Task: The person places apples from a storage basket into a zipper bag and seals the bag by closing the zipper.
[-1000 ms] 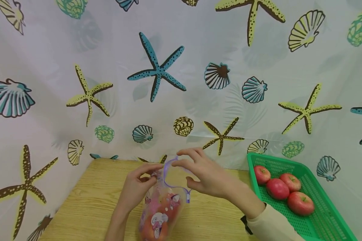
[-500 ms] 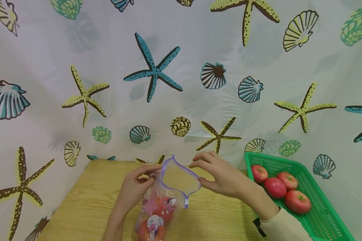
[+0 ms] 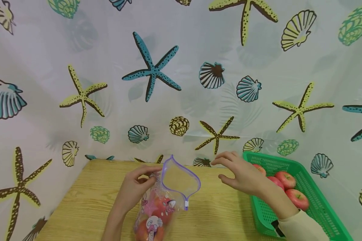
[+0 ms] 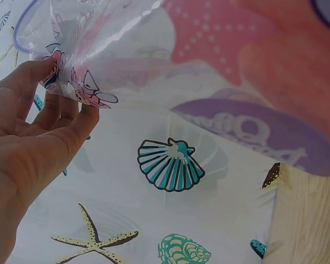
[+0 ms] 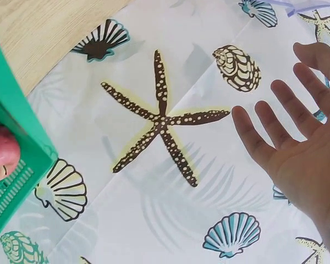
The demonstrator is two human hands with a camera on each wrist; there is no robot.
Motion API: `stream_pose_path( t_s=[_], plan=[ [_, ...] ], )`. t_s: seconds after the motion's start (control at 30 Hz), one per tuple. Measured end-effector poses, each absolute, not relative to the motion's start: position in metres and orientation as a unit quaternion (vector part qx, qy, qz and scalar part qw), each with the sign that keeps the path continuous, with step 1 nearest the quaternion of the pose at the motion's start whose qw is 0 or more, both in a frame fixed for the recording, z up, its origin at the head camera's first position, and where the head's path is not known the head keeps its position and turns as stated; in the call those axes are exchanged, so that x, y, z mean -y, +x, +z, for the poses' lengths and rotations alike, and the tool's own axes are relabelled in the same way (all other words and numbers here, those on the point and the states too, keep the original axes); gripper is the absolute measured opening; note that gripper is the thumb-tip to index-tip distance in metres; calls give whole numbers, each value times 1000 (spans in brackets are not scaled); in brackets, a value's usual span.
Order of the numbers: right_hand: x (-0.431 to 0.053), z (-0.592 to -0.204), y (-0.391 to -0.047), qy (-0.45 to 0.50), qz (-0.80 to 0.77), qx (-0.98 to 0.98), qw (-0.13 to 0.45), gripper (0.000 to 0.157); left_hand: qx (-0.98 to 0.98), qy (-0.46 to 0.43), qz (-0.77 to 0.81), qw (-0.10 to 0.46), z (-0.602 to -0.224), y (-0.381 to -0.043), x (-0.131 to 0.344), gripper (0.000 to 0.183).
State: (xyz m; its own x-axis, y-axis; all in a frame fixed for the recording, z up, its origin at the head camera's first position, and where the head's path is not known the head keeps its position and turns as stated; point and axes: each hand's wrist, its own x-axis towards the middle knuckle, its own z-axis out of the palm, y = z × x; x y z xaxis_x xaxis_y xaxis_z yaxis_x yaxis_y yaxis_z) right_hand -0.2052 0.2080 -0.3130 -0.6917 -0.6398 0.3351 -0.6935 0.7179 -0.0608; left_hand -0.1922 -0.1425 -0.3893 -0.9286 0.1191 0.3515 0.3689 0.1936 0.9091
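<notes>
A pale sheet printed with starfish and shells stands from the far left across the whole back, behind a wood-grain desk. The left hand comes up from the lower edge and pinches the upper left side of a clear plastic bag between thumb and fingers, just below its mouth. The bag is on the desk in front of the person, its mouth gaping toward the right and edged with a purple zip strip; a white slider sits at the strip's lower corner. Reddish round fruit shows through the plastic, partly covered by printed cartoon figures; the left wrist view also shows a pink starfish print and a purple label on the bag. Farther right, the right hand hangs in the air between the bag's mouth and the basket, touching neither, its fingers spread and lightly bent. Its cream sleeve and a black strap cross the near side of a green basket. Inside, four red apples lie together, two partly hidden behind the right hand and forearm
</notes>
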Motion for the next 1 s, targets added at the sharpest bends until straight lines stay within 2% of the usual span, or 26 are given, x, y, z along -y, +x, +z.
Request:
stream_pose_path(
  t_s=[0.57,1.0],
  plan=[
    [-272,-333,-220,298,76,939,152,38,769,-155,-612,100,-390,-191,143,24],
    [-317,-342,-231,232,100,962,101,39,773,-148,-610,93,-388,-190,141,24]
  ],
)
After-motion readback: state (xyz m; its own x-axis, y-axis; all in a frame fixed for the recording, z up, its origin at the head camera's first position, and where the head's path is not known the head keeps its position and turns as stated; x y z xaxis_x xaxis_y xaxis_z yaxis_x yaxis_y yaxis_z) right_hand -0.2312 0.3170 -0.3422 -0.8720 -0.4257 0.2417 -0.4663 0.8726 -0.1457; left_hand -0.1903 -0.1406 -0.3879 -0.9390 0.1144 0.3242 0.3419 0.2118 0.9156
